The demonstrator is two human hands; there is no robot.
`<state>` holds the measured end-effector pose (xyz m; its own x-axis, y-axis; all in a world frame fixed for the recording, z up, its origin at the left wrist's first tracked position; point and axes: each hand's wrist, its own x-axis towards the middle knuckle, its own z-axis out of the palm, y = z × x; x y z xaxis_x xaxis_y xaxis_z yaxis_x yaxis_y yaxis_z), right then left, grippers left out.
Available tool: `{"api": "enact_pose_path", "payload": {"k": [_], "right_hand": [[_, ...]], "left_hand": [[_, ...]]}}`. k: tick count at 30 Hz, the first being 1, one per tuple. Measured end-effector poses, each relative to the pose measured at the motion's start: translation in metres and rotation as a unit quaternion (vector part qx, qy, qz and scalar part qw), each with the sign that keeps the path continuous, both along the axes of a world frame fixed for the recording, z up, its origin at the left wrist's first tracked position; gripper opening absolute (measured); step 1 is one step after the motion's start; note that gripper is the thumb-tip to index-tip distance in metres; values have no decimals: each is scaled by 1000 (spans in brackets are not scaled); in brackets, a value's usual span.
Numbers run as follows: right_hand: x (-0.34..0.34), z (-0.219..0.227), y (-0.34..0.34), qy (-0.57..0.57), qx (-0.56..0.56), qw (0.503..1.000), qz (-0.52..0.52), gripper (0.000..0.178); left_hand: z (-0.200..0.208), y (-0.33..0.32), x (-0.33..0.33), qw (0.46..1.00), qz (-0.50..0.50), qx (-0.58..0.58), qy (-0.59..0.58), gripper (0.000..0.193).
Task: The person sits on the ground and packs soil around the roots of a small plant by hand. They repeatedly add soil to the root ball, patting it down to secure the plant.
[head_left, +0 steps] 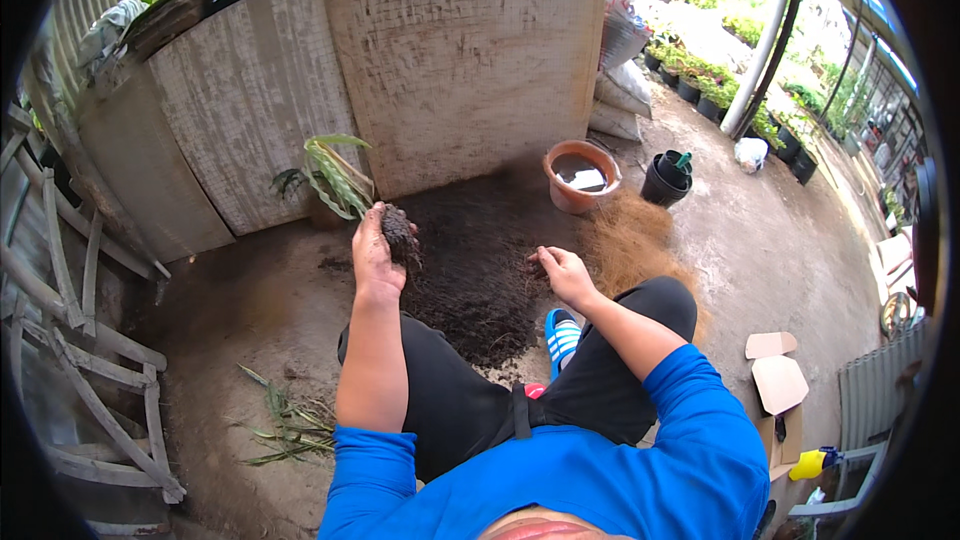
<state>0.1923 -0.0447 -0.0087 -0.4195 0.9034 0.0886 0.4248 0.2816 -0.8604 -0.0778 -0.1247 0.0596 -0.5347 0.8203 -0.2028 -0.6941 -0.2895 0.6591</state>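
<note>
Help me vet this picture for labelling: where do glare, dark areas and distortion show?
Head view: daylight washes out the garden behind the potted plants, and a bright white patch shows inside the terracotta pot; head view: detail fades in the dark soil between the left hand and right hand; head view: fisheye bending curves the big board, and the corners go black.

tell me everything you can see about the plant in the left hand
The plant has long, narrow, arching leaves, green with paler streaks. Below them is a dark, rough-looking root ball, apparently caked with soil and out of any pot. The left hand holds it by that root ball, with the leaves leaning up and to the left, in front of the pale panels.
</note>
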Motion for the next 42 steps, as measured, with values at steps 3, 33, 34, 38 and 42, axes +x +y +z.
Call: {"api": "enact_pose_path", "payload": {"k": [3, 33, 34, 38, 42], "right_hand": [[4, -10, -12, 180, -148, 972, -37, 36], [-32, -29, -13, 223, -297, 925, -80, 39], [-37, -33, -9, 202, -314, 924, -78, 39], [-62, -72, -9, 175, -389, 903, -52, 33], [-79, -128, -31, 171, -456, 872, -46, 32]], "left_hand": [[7, -13, -7, 1000, 0, 27, 5, 17], [13, -27, -5, 998, -42, 7, -51, 24], [14, -26, -4, 997, -41, 1, -58, 26], [26, -36, 1, 996, -11, -21, -83, 41], [19, -50, -5, 997, 17, -35, -63, 36]]}}
